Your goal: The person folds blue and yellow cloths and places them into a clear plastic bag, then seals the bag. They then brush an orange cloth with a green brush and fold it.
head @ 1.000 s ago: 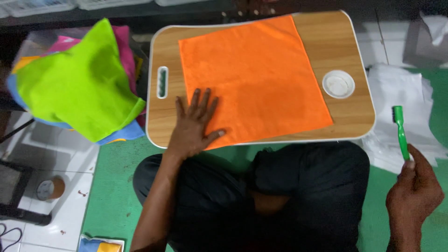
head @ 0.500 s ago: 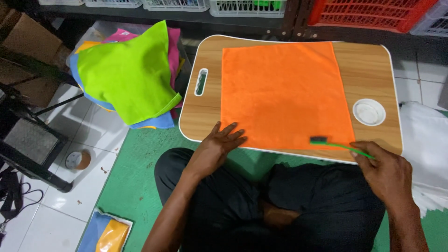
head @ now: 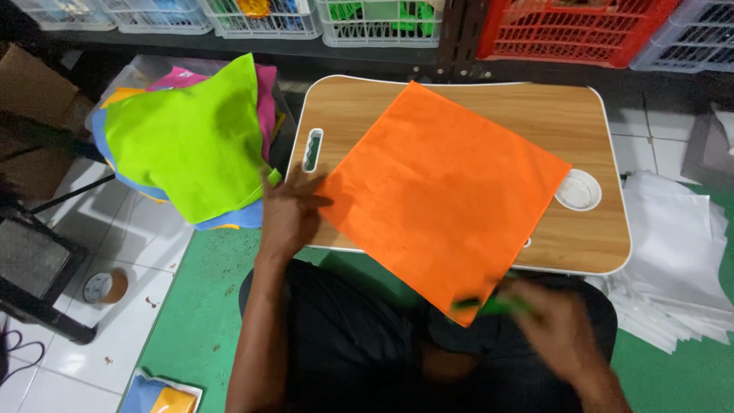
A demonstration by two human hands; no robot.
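I see my left hand [head: 289,218] with fingers [head: 312,203] spread flat, pressing the orange cloth's [head: 440,195] left corner. My blurred right hand [head: 558,325] is clenched around a green stick [head: 489,306] at the cloth's near corner. The cloth lies skewed, overhanging the wooden surface [head: 589,122].

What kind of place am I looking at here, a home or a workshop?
Probably a small craft or packing workroom, worked from the floor. Plastic storage crates line a low shelf, a pile of coloured fabric sheets sits beside a wooden lap table, and a stack of white sheets lies to the side.
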